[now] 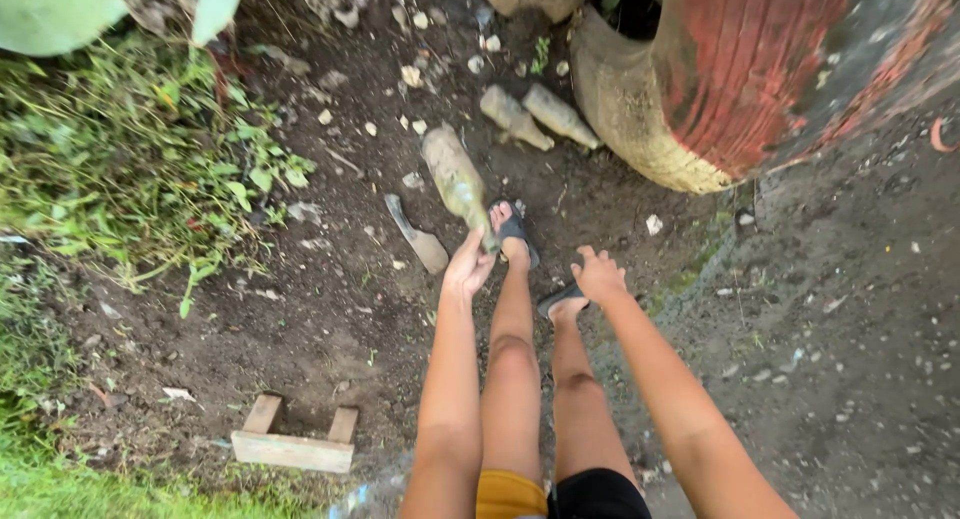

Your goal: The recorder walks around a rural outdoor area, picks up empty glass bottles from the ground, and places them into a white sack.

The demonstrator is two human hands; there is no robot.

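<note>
Both forearms reach down from the bottom edge, bare legs and sandalled feet between them on dark, damp soil (pixel 330 309). Biggest in sight is an old tyre (pixel 700 89), painted red with a worn tan rim, leaning at the upper right. A patch of weeds and grass (pixel 120 169) fills the upper left. Low on the left lies a small frame of wooden slats (pixel 292 441).

Near the middle, a mud-caked glass bottle (pixel 455 179) lies tilted on the soil, its neck pointing down toward the person. The left hand (pixel 468 267) has its fingers (pixel 472 247) stretched open and loose, the tips at the bottle's neck end; whether they touch it I cannot tell. The right hand (pixel 598 275) hangs just beside the right foot, fingers curled in, nothing in them, well apart from the bottle.

Two more dirty bottles (pixel 535 117) lie side by side against the tyre. A flat muddy blade (pixel 420 237) rests just left of the near bottle. Pale pebbles dot the ground.
</note>
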